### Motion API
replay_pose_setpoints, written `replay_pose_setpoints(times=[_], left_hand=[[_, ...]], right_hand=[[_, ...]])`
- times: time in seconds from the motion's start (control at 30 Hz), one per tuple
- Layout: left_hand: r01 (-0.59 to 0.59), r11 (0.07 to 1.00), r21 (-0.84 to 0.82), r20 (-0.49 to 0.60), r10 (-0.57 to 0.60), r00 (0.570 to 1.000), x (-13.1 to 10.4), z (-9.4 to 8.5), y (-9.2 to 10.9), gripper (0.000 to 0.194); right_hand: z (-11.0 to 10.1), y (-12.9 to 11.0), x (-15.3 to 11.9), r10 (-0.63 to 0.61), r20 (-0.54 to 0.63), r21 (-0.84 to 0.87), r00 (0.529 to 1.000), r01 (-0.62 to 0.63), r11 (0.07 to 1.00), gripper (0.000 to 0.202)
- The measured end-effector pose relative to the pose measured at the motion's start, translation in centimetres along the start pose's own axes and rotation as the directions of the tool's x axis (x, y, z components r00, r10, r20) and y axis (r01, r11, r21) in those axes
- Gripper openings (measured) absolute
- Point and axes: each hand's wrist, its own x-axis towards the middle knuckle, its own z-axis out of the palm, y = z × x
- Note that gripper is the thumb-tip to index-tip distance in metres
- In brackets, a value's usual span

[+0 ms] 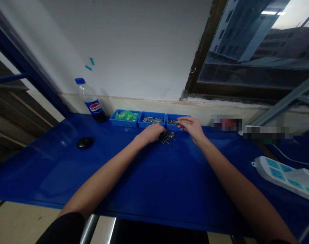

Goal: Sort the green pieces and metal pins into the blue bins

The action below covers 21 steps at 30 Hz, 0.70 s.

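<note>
Screws (pixel 169 136), thin and brassy, lie in a loose heap on the blue table (pixel 149 176), just in front of the rightmost tray (pixel 172 128). From where I stand, the left hand (pixel 152 133) curls at the heap's edge and the right hand (pixel 191 126) bends over that tray; I can't tell whether either hand's fingers grip anything. A careless brush by the left could scatter the heap across the smooth top, and a loose pinch could let one drop into the neighbouring middle tray (pixel 146 125).
</note>
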Motion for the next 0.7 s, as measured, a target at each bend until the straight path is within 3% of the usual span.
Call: replay_pose_setpoints(times=[0.2, 0.43, 0.7], left_hand=[[0.012, 1.0, -0.002, -0.001, -0.012, 1.0, 0.0, -0.2, -0.3, 0.044], [-0.024, 0.982, -0.186, -0.161, -0.006, 0.987, 0.1, -1.6, -0.3, 0.042], [-0.032, 0.938, -0.345, -0.302, -0.079, 0.95, 0.2, -2.6, 0.5, 0.034]], right_hand=[[0.1, -0.2, -0.2, 0.004, 0.027, 0.018, 1.0, -0.004, 1.0, 0.026], [0.1, -0.2, -0.2, 0.004, 0.076, 0.008, 0.997, -0.004, 1.0, 0.022], [0.1, 0.3, -0.3, 0.023, 0.134, -0.012, 0.991, -0.022, 1.0, 0.021]])
